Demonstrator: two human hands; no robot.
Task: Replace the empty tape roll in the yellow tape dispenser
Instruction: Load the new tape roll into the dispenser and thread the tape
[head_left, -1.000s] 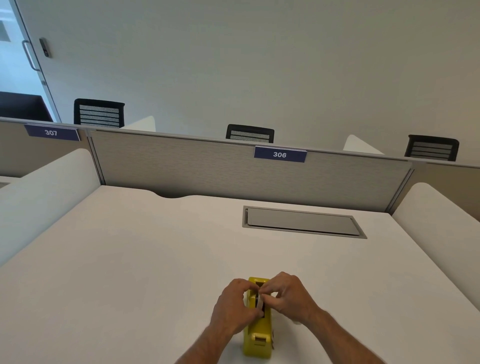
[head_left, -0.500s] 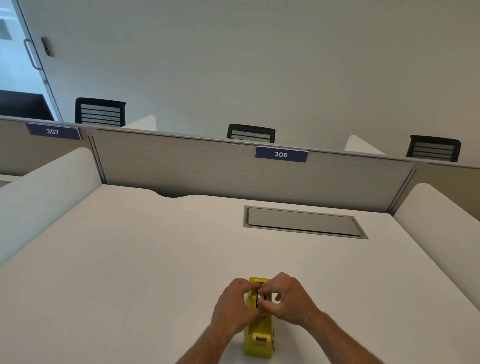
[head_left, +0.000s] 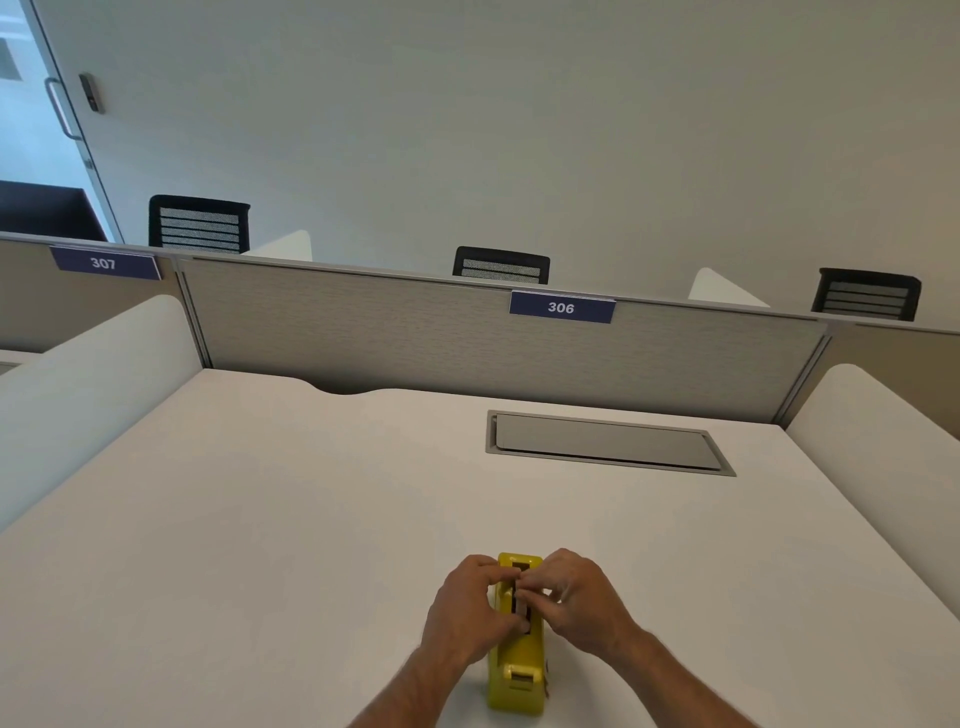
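Observation:
The yellow tape dispenser (head_left: 516, 670) stands on the white desk (head_left: 260, 519) near the front edge, its cutter end toward me. My left hand (head_left: 467, 608) grips its left side, thumb at the top slot. My right hand (head_left: 576, 597) is on the right side, fingertips pinched on a thin pale roll (head_left: 519, 603) that sits in the dark slot. Most of the roll is hidden by my fingers.
A grey cable hatch (head_left: 602, 441) is set into the desk at the back right. A grey partition (head_left: 415, 332) with a "306" label closes the far side. White curved side screens (head_left: 88, 374) stand left and right. Black chairs show beyond the partition.
The pale roll that my fingers held above the slot has gone down into the dispenser. Both hands have closed in lower on the dispenser's top.

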